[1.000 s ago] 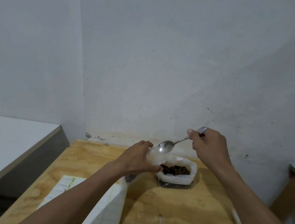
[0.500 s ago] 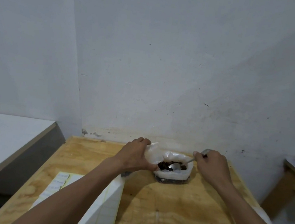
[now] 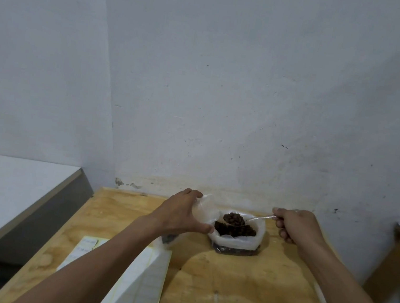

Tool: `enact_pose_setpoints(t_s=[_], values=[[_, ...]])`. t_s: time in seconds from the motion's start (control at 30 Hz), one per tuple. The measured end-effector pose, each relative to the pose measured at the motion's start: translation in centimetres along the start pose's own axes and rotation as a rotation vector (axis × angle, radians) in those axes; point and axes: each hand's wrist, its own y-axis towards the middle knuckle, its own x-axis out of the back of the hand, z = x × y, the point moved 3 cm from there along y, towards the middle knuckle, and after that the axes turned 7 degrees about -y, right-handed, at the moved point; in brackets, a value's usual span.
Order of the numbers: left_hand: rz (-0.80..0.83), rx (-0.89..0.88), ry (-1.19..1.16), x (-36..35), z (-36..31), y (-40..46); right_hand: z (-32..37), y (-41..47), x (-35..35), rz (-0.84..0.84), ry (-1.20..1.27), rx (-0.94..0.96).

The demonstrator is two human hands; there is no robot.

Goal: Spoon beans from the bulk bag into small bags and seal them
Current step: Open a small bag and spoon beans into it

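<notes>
Head view, looking down at the bulk bag (image 3: 236,241) — it sits on the plywood table (image 3: 240,293) close to the back edge, just short of the wall (image 3: 225,92), its white rim rolled down and dark beans (image 3: 235,230) showing inside. Right above that mouth hangs the spoon (image 3: 236,219), bowl heaped with beans, handle running out to the right. The right hand (image 3: 295,224) has the handle's end pinched between thumb and curled fingers, knuckles facing the camera. On the other side the left hand (image 3: 182,214) grips a small clear bag (image 3: 206,208), fingers wrapped round it and thumb pressed toward the bulk bag's left rim, the small bag's crumpled top poking up just beside the loaded spoon — hardly any gap between them. Whether the small bag's mouth is open I cannot tell.

Out from there: bare plywood lies in front of the bulk bag, between the two forearms. Near the front left lies a sheet of white labels (image 3: 88,250), and a white folded sheet (image 3: 143,287) stands beside the left forearm. The table's left edge drops to a dark gap, with a white counter (image 3: 14,192) beyond. Past the right edge stands a wooden frame (image 3: 395,263).
</notes>
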Motion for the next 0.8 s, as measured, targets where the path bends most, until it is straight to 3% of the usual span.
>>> enact_pose_setpoints(t_s=[0.23,0.53,0.8], values=[[0.017,-0.006,0.008,-0.4,-0.6,0.0,4.0,-0.7,-0.6,-0.017,0.001,0.13],[-0.023,0.037,-0.073,-0.3,-0.9,0.6,8.5,-4.4,-1.8,-0.119,-0.262,0.619],[-0.147,0.157,-0.201,0.4,-0.6,0.9,6.3,-3.0,1.3,-0.258,-0.205,0.556]])
